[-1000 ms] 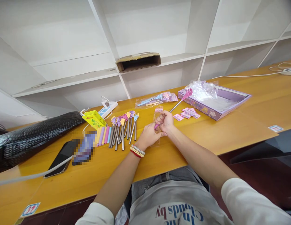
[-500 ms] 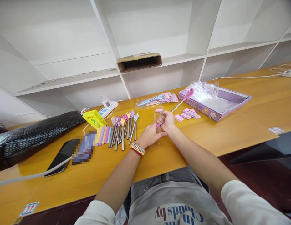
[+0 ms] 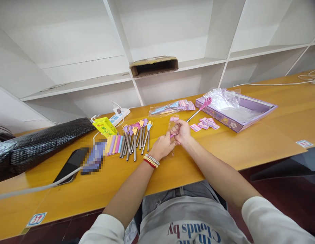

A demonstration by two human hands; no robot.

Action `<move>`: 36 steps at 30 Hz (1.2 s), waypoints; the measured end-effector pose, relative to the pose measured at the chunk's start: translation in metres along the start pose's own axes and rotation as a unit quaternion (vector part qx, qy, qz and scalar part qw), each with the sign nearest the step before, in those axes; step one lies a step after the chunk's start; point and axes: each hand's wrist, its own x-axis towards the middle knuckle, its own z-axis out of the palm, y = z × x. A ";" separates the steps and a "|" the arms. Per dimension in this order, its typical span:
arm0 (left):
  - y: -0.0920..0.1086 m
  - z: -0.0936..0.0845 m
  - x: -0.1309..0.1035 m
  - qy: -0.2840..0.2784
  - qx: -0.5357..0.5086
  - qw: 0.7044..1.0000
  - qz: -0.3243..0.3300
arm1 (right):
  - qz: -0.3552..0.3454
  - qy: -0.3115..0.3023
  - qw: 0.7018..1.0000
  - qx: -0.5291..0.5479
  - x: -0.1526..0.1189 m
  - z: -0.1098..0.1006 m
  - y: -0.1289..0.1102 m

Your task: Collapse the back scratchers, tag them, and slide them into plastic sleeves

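Observation:
My left hand (image 3: 162, 145) and my right hand (image 3: 182, 133) meet over the table, both closed on one back scratcher (image 3: 193, 116). Its pink claw head and metal rod point up and to the right, out of my right fist. A bit of its pink-purple handle shows between my hands; the rest is covered by fingers. Beneath my hands lies a clear plastic bag with a pink header card (image 3: 174, 119). Left of my left hand lie several metal rods with coloured claw heads (image 3: 134, 144). Beside them are several pastel handle tubes (image 3: 114, 144).
Pink cards (image 3: 207, 123) lie right of my hands, before a purple box tray (image 3: 259, 119) holding clear bags (image 3: 225, 99). Bagged scratchers (image 3: 172, 107) lie behind. Leftward are a yellow box (image 3: 106, 126), power strip (image 3: 119, 117), phone (image 3: 71, 166) and black wrapped roll (image 3: 43, 145).
The view has shifted slightly, so the whole scene sits a little further right. Both hands keep their hold on the back scratcher, with my left fingers drawn in slightly.

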 end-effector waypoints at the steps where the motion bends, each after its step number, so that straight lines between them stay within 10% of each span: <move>1: 0.000 0.001 0.000 -0.001 0.011 1.000 -0.003 | 0.000 0.004 1.000 -0.003 0.000 0.000 0.001; 23: 0.016 -0.002 0.002 0.004 0.060 0.995 -0.082 | -0.081 0.054 0.995 -0.032 -0.012 0.019 -0.007; 36: 0.002 0.007 0.002 0.084 -0.067 0.994 0.037 | -0.074 0.039 0.996 0.008 0.000 0.003 -0.011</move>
